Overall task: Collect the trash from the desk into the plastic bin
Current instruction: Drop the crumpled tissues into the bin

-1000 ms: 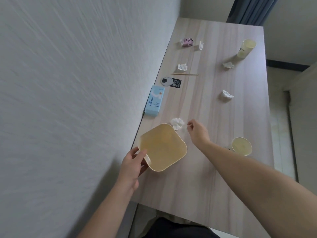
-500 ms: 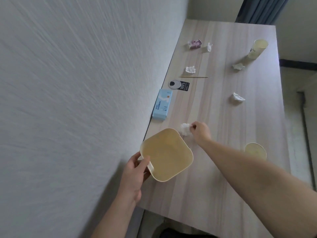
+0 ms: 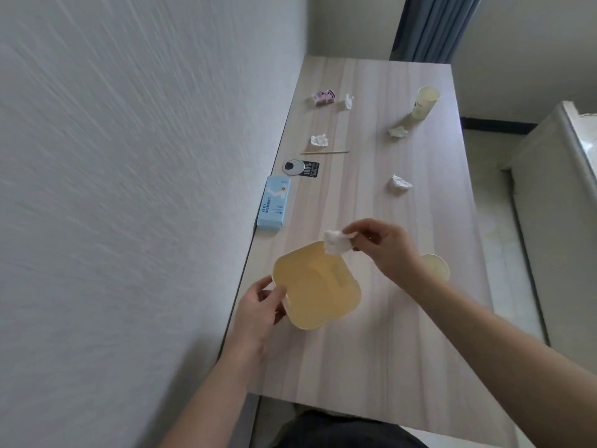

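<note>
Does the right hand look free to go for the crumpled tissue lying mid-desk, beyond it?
Probably not yet: the right hand pinches a tissue wad over the plastic bin. The desk stretch towards the crumpled tissue looks bare.

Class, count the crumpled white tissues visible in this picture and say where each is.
5: one tissue pinched in the right hand over the bin; four on the desk, at.

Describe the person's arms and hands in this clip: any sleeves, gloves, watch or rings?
Both arms are bare up to the frame edge, with no sleeve showing. The left hand and right hand are ungloved. No watch, bracelet or ring is visible on either wrist or on the fingers that show. Dark clothing appears at the bottom edge.
</note>
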`<state>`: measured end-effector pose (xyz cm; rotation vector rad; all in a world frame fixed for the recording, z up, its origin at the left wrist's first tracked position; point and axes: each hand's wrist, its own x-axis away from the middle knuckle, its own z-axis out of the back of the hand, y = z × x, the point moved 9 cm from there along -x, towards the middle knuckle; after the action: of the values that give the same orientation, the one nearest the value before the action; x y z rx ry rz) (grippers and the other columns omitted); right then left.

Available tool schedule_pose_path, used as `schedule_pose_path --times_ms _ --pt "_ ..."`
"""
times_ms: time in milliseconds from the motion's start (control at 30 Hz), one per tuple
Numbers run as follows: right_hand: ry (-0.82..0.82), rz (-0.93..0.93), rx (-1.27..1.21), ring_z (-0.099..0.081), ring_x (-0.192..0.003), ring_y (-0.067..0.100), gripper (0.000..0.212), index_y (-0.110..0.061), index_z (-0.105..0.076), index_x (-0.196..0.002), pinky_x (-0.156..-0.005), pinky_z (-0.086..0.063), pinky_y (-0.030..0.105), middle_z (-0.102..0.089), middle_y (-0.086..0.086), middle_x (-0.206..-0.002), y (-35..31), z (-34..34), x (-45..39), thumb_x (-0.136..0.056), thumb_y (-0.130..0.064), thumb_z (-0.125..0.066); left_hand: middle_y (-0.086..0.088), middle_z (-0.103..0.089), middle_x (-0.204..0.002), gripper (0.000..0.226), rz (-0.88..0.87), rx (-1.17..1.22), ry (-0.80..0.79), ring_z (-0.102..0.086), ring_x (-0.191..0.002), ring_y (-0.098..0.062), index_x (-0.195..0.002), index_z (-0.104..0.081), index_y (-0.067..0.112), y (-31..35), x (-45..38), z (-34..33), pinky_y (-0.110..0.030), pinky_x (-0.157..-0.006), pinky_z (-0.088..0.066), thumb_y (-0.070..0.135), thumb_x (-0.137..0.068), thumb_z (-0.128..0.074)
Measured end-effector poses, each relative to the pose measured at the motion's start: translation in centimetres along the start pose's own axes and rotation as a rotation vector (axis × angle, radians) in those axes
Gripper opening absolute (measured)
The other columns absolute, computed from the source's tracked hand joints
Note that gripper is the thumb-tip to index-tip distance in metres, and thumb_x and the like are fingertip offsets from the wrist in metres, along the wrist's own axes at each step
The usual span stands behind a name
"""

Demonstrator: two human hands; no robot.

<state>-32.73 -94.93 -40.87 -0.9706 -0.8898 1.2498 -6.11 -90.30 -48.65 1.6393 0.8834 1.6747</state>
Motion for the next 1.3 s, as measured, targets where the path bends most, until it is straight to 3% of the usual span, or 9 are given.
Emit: schedule_pose_path --times_ms 100,167,300,433,600,733,833,1067,1300 --pt "-0.145 0.213 0.278 -0.063 -0.074 0.01 0.026 -0.028 -0.073 -0.088 -0.07 -0.05 0.019 -0.068 -0.009 -0.089 -3.4 -1.0 2.9 -0.083 -0.004 -0.064 -0.008 -0.07 -0.1 0.042 -0.022 -0.048 -0.04 -0.07 -0.09 -0.023 -0.132 -0.054 0.02 0.2 -0.1 -1.4 -0.022 -0.062 -0.057 0.023 -0.092 -0.067" --pt "-0.279 0.349 0.475 -0.063 -0.081 0.013 0.021 -0.016 -0.074 -0.09 -0.073 -0.051 0.027 -0.067 -0.001 -0.095 -4.6 -2.4 4.8 -0.082 0.0 -0.063 -0.007 -0.071 -0.101 0.042 -0.034 -0.064 -0.058 -0.071 -0.09 -0.023 -0.131 -0.055 0.021 0.3 -0.1 -2.2 -0.023 -0.062 -0.058 0.026 -0.091 -0.069" --pt "-0.403 0.336 0.691 -0.057 -0.1 0.015 0.027 -0.021 -0.076 -0.091 -0.085 -0.048 0.032 -0.066 -0.003 -0.106 -4.0 -2.2 7.4 -0.085 -0.004 -0.056 -0.007 -0.07 -0.105 0.048 -0.085 -0.152 -0.116 -0.07 -0.096 -0.025 -0.135 -0.054 0.02 0.5 0.2 -4.0 -0.036 -0.079 -0.061 0.032 -0.091 -0.068" --pt "-0.277 0.239 0.641 -0.06 -0.095 0.016 0.029 -0.019 -0.077 -0.089 -0.082 -0.048 0.031 -0.068 -0.002 -0.101 -3.8 1.2 8.5 -0.084 -0.001 -0.055 -0.01 -0.07 -0.102 0.049 -0.133 -0.197 -0.172 -0.07 -0.094 -0.027 -0.136 -0.054 0.018 0.9 0.8 -5.8 -0.041 -0.083 -0.061 0.031 -0.091 -0.067" --pt "-0.047 0.053 0.591 -0.061 -0.091 0.011 0.031 -0.022 -0.074 -0.098 -0.078 -0.043 0.016 -0.068 -0.007 -0.102 -1.9 7.5 10.0 -0.088 -0.002 -0.052 -0.019 -0.069 -0.103 0.046 -0.143 -0.196 -0.23 -0.071 -0.093 -0.031 -0.136 -0.055 0.015 0.7 1.4 -7.6 -0.028 -0.068 -0.059 0.024 -0.092 -0.066" --pt "0.103 -0.054 0.57 -0.059 -0.085 0.01 0.022 -0.024 -0.072 -0.101 -0.079 -0.049 0.03 -0.066 -0.009 -0.1 0.9 11.6 10.9 -0.092 -0.013 -0.055 -0.023 -0.068 -0.107 0.048 -0.122 -0.2 -0.255 -0.071 -0.095 -0.031 -0.138 -0.054 0.011 0.2 1.9 -8.8 -0.025 -0.065 -0.057 0.02 -0.093 -0.066" --pt "0.161 -0.099 0.57 -0.058 -0.083 0.006 0.02 -0.027 -0.067 -0.107 -0.079 -0.05 0.029 -0.065 -0.008 -0.101 3.2 13.6 11.0 -0.092 -0.019 -0.057 -0.028 -0.066 -0.109 0.046 -0.124 -0.196 -0.245 -0.069 -0.091 -0.03 -0.137 -0.054 0.009 0.3 2.2 -9.5 -0.023 -0.062 -0.057 0.016 -0.093 -0.066" --pt "0.049 -0.298 0.666 -0.044 -0.127 0.025 0.068 -0.025 -0.032 -0.146 -0.102 -0.037 0.037 -0.045 0.004 -0.141 10.6 13.2 10.0 -0.087 -0.039 -0.062 -0.018 -0.071 -0.1 0.045 -0.141 -0.225 -0.171 -0.071 -0.093 -0.032 -0.136 -0.056 0.013 0.2 3.2 -10.0 -0.029 -0.069 -0.058 0.019 -0.092 -0.067" --pt "-0.14 -0.357 0.74 -0.019 -0.144 0.031 0.097 -0.025 -0.003 -0.152 -0.115 -0.023 0.044 -0.01 0.008 -0.16 15.1 12.0 7.6 -0.082 -0.052 -0.064 -0.007 -0.073 -0.098 0.043 -0.13 -0.273 -0.087 -0.073 -0.088 -0.021 -0.135 -0.056 0.02 -1.2 5.5 -10.1 -0.024 -0.064 -0.059 0.026 -0.094 -0.066"
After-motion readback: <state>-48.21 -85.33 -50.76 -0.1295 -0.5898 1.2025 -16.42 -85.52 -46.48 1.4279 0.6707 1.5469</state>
